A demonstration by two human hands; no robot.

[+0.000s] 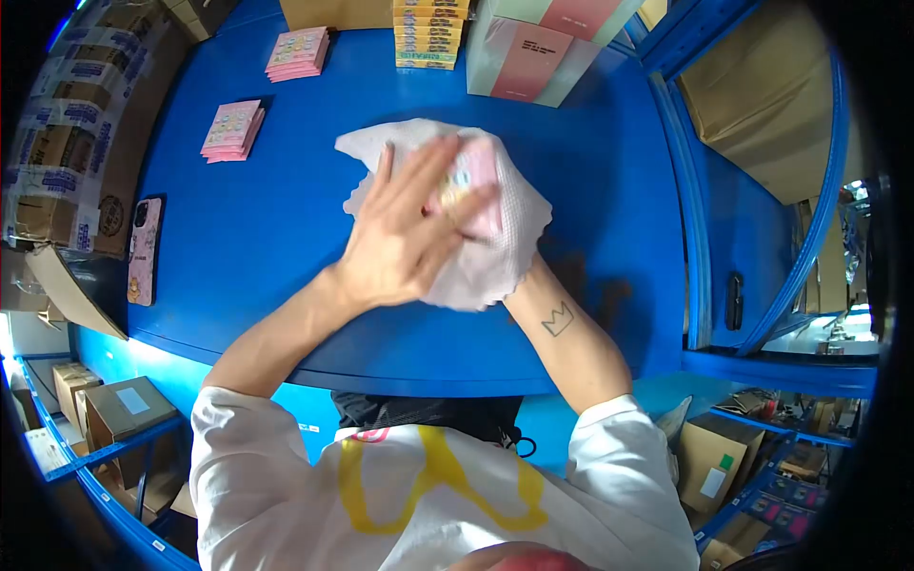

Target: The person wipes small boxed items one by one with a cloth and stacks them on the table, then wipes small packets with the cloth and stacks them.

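Note:
A white textured cloth (524,224) is spread over the place where my right hand is, so that hand's fingers are hidden; only the wrist and forearm show below the cloth. On top of the cloth lies a pink packet (485,171) with small coloured pictures. My left hand (405,228) rests across the packet with its fingers spread, slightly blurred by motion. Beneath the cloth and hands is the blue table (314,190).
Two stacks of pink packets, one stack (231,131) left and another stack (297,53) behind it. A phone (143,252) lies at the left edge. Yellow packs (428,36) and pink-and-grey boxes (524,59) stand at the back. A taped carton (71,133) borders the left.

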